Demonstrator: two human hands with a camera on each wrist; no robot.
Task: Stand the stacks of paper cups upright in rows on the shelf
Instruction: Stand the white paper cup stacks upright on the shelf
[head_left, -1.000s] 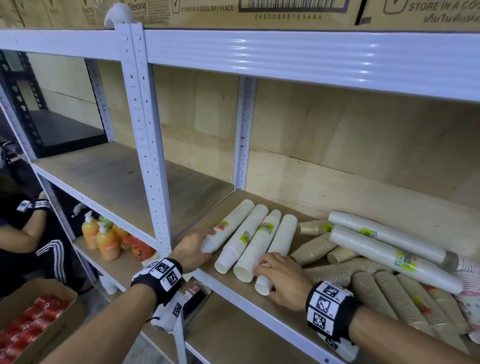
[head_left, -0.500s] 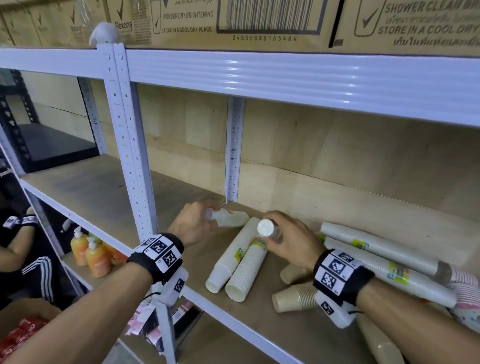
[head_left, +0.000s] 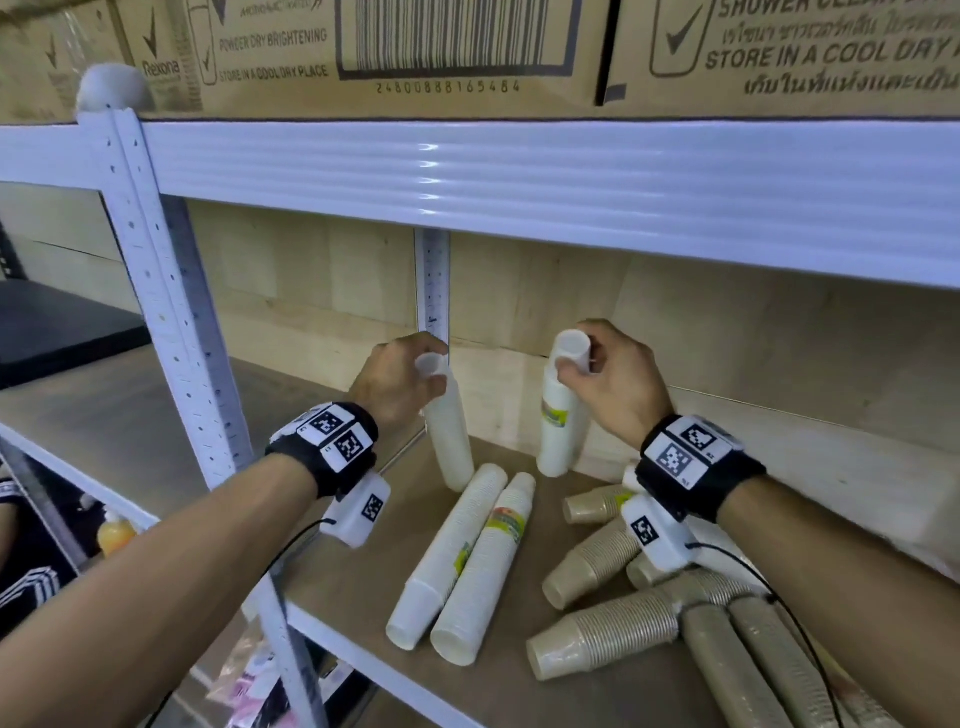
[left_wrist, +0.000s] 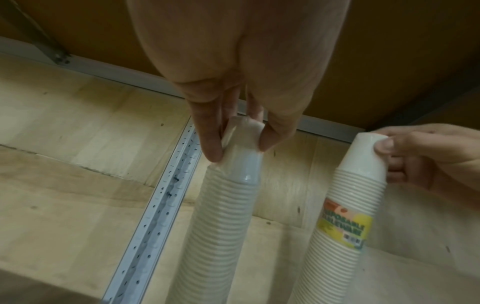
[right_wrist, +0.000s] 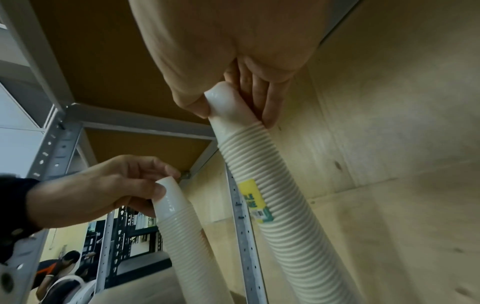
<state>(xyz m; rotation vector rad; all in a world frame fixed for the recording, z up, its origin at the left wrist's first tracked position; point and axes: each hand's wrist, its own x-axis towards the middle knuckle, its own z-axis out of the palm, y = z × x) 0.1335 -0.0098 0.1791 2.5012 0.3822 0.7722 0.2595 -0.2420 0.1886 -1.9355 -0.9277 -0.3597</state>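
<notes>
— Two white cup stacks stand upright at the back of the shelf, one in each hand. Which has which?

— The left hand pinches the top of the left white stack, thumb and fingertips closed on its narrow end; that stack stands just beside the rear white upright post. The right hand has its grip curled round the top of the right white stack, the one with a yellow and green label.

— Do they touch each other?

— No, there is a gap between them. Both lean a little, their wide ends on the shelf board near the plywood back wall.

— And the rest of the cups?

— Two more white stacks lie flat side by side in front, open ends toward the shelf edge. To their right a pile of brown cup stacks lies on its side, partly under the right forearm.

— Above?

— Cardboard boxes sit on the next shelf up.
</notes>
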